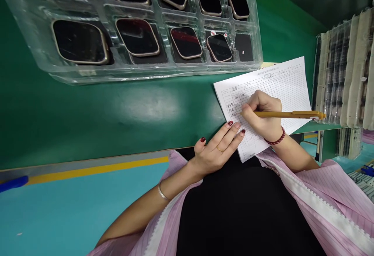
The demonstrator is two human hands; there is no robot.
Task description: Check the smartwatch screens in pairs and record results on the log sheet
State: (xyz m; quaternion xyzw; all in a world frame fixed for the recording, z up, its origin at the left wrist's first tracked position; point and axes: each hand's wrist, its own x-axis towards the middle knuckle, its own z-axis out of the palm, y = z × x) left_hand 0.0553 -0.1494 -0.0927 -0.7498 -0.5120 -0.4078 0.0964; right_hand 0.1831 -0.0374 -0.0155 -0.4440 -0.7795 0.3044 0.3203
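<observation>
A stack of printed form sheets (289,88) lies slantwise on the green table, its lower corner overhanging the front edge. Handwriting fills some boxes at its left side. My right hand (263,115) is closed around a yellow pen (292,114), whose tip meets the paper near the written lines. The pen's back end points right. My left hand (219,147) lies flat with fingers outstretched, fingertips resting on the left margin of the sheets. Nothing is held in it.
A clear plastic tray (146,71) with several square watch-like devices (80,41) stands beyond the sheets, at upper left. Stacked trays (336,73) stand at the right. The green table's (131,119) front edge runs just before my body.
</observation>
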